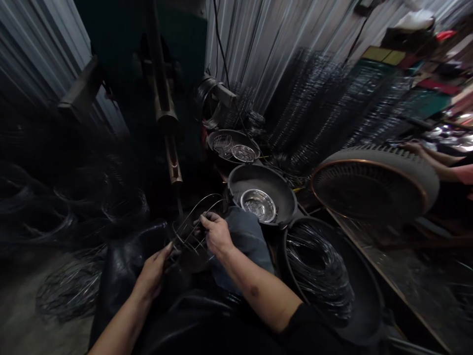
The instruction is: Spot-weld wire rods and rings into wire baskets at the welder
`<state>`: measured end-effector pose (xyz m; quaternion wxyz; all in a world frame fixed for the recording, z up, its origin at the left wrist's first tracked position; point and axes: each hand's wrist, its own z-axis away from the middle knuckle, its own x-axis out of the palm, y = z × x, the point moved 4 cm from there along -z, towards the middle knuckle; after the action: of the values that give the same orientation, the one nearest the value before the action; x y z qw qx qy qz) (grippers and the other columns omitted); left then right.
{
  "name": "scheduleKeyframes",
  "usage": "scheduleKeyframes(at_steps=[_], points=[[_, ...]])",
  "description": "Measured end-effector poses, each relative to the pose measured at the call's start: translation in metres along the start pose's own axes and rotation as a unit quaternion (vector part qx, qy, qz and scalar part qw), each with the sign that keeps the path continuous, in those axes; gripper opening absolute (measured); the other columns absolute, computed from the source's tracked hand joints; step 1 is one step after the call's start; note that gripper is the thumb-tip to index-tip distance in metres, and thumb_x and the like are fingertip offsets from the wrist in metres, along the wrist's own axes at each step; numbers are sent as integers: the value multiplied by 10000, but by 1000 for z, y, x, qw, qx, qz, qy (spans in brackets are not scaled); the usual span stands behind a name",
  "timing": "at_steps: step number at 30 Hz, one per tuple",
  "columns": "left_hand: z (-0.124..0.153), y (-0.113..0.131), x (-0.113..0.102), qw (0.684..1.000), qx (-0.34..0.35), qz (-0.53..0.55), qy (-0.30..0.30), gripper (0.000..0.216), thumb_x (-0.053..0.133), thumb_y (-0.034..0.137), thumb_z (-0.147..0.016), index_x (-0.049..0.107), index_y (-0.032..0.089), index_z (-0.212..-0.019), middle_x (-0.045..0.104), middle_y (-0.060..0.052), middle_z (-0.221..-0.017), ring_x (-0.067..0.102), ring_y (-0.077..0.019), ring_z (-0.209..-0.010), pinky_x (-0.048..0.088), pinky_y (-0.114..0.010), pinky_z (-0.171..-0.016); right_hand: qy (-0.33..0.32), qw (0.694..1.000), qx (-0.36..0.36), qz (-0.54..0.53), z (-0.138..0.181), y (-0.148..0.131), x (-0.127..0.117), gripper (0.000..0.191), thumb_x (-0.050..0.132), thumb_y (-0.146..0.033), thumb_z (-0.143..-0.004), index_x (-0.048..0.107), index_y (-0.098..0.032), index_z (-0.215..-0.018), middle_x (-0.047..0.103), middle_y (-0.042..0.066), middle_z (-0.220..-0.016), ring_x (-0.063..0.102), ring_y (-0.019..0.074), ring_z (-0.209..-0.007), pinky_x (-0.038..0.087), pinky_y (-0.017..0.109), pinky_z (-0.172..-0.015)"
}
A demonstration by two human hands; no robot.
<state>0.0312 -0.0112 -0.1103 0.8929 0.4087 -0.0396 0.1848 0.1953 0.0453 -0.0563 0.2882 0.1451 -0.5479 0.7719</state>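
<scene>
The left hand (154, 270) is clamped on the lower left end of a wire frame (192, 210), with the fingertips pinching the wire. The right hand (217, 235) is clamped on the right side of the same frame, thumb on top. The frame is tilted between the two hands, above the lap and near the lower end of a machine's rod (173, 158); contact between rod and frame cannot be determined. A black apron (129, 261) and a blue trouser leg (246, 241) are below the hands. Three dark pans stand to the right. The far pan (236, 160) contains wire parts (222, 144) beside a shiny dish (244, 153). The middle pan (283, 195) contains a steel bowl (271, 209) with small metal pieces (254, 207) inside. The near pan (364, 296) contains a wire coil (338, 276). A fan (373, 182) is located right of the pans, with a co-worker's arm (436, 160) behind it. Stacked wire goods (306, 98) lean along the corrugated wall (254, 39). Loose wire (74, 286) lies on the floor at left.
</scene>
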Motion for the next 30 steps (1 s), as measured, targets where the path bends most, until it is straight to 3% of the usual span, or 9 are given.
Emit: scheduleKeyframes(at_steps=[3,5,8,10,13,15,17,20,30], points=[[7,16,2,994,77,66,35,280,685,296,-718,688,135,-946,707,-73,-813,668,-193,-767,531,-293,-696,0,1000,7,-20,5,6,4,344,802,-332,-534,566,-173,-728,645,-9,-575,549,103,-457,430,215,-461],[14,32,1,989,112,68,69,294,695,337,-702,680,166,-940,660,-13,-663,637,-156,-637,503,-246,-586,-19,1000,23,5,10,4,4,361,795,-385,-545,572,-178,-740,631,-21,-576,542,107,-440,439,233,-464],[25,57,0,979,148,71,117,377,718,396,-667,664,181,-972,540,48,-506,517,-101,-443,401,-194,-436,-122,973,42,193,16,-12,2,325,759,-436,-609,620,-164,-721,609,-8,-559,558,135,-452,450,263,-474],[28,71,1,973,177,84,118,441,739,389,-639,657,186,-1022,478,72,-474,437,-69,-393,353,-171,-404,-135,928,-56,342,14,-40,-1,268,707,-418,-695,672,-165,-775,646,26,-643,610,167,-568,492,296,-564],[26,85,7,970,214,90,72,480,738,372,-661,648,188,-1094,393,93,-452,348,-42,-372,320,-152,-393,-59,833,-296,464,-3,-91,1,252,648,-346,-779,695,-217,-990,686,71,-993,622,217,-943,483,357,-865],[22,93,12,965,242,87,45,464,710,362,-708,639,185,-1131,342,101,-436,302,-34,-367,308,-148,-393,-81,778,-355,512,-24,-108,9,246,649,-315,-784,703,-243,-1013,672,66,-1080,586,221,-1037,440,365,-946],[19,102,19,960,264,88,29,441,690,340,-736,636,179,-1144,309,107,-425,264,-28,-365,305,-145,-400,-124,753,-361,536,-47,-114,18,175,645,-304,-794,729,-252,-939,694,55,-999,601,210,-965,448,358,-916],[16,117,31,958,270,96,7,442,696,300,-727,634,177,-1147,326,104,-438,263,-23,-376,288,-136,-404,-133,755,-368,526,-75,-120,27,126,651,-312,-797,746,-266,-866,706,43,-890,595,204,-882,449,359,-874],[-1,162,67,951,285,122,18,443,743,254,-633,662,145,-1055,383,93,-471,298,-23,-382,322,-152,-413,-113,813,-324,471,-135,-139,45,174,711,-362,-709,750,-233,-820,695,32,-868,614,190,-848,457,319,-841]])
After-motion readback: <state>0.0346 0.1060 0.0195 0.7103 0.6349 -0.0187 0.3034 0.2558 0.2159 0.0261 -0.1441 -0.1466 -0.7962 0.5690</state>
